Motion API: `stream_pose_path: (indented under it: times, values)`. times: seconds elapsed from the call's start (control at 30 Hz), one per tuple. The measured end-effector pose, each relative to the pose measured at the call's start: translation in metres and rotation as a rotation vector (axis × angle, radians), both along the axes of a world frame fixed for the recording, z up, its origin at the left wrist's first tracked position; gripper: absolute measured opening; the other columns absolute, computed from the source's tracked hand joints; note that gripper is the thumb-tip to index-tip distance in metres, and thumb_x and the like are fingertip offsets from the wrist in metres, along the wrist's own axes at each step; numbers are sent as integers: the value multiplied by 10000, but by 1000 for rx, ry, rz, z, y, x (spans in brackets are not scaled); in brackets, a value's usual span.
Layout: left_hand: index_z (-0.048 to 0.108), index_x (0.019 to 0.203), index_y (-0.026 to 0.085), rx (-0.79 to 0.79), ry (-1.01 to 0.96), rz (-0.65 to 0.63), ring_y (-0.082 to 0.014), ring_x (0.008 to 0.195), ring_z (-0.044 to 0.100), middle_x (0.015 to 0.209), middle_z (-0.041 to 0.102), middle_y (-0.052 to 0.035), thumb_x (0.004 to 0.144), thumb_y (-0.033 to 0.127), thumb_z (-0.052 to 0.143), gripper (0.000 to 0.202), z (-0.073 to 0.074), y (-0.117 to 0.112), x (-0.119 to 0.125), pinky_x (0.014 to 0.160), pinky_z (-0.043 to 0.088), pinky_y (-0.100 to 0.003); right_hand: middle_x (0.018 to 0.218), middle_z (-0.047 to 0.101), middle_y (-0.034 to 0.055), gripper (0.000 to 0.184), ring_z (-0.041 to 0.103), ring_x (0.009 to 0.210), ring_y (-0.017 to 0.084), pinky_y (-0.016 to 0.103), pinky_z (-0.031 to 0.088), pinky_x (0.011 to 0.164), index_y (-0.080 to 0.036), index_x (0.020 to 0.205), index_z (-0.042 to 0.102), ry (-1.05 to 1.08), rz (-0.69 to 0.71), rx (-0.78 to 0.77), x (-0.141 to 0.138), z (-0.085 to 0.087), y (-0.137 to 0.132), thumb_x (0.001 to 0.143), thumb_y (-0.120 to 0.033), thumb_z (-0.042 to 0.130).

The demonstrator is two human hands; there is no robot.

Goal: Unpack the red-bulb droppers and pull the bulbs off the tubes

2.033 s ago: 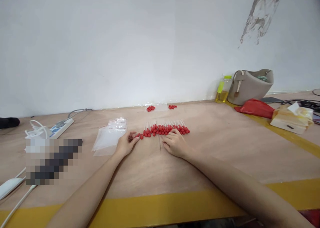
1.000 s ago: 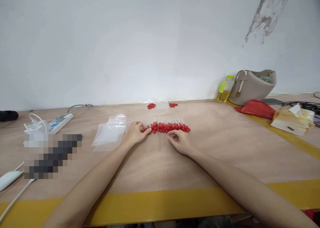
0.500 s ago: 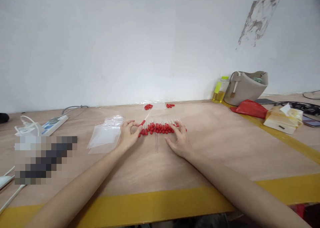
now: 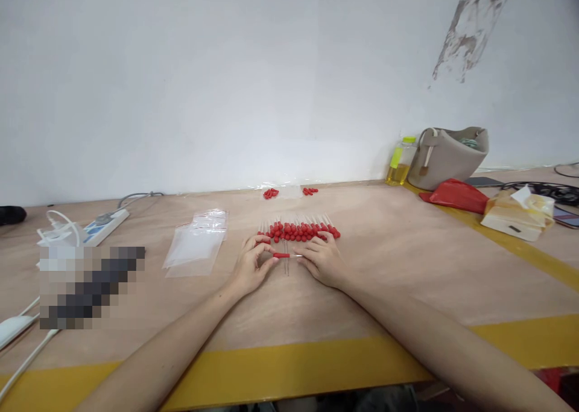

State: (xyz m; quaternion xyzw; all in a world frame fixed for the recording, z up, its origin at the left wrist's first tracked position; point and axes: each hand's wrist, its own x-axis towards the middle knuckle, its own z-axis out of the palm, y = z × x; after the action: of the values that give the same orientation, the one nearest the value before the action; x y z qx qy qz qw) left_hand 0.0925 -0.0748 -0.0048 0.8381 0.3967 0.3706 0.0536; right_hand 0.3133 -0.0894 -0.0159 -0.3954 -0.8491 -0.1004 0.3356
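A glass dropper with a red rubber bulb lies crosswise between my hands. My left hand is closed, its thumb and fingertips pinching the bulb end. My right hand pinches the clear tube end. Just beyond my fingers is a row of similar droppers, red bulbs toward me and pale tubes pointing to the wall. Below the held dropper, thin straight rods or tubes rest on the table; their exact kind is hard to make out.
Clear zip bags lie left of my hands. Small red bulbs sit in two groups by the wall. A power strip is at far left. At right are a bottle, a grey bag, a red pouch and a paper packet.
My left hand has brought the dropper from the row's left end toward me and right, turning it crosswise. My right hand has closed on its tube end.
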Motion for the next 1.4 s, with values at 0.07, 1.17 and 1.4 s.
stream_pose_path:
  times: [0.07,1.17,1.4]
  values:
    - [589,895,208,16,28,-27,-218,1081,440,1083,520,-68,785,304,540,154,2,-1,2,946,340,-404,802,652,30,240,525,803,152,389,245,908,-220,907,648,6,1,-13,-1,1,-1,880,-294,421]
    - [638,832,210,-56,-44,30,-178,836,571,871,638,-41,840,347,442,239,5,0,-23,784,444,-309,613,607,-1,241,469,674,133,336,246,800,-230,756,657,83,4,-72,21,2,-1,855,-291,446]
    - [616,1049,148,-37,-176,457,-220,947,544,960,547,-101,807,280,418,340,10,31,-44,775,469,-319,717,634,-1,175,543,680,127,281,277,729,-174,940,558,232,-94,-157,-1,-2,3,803,-174,448]
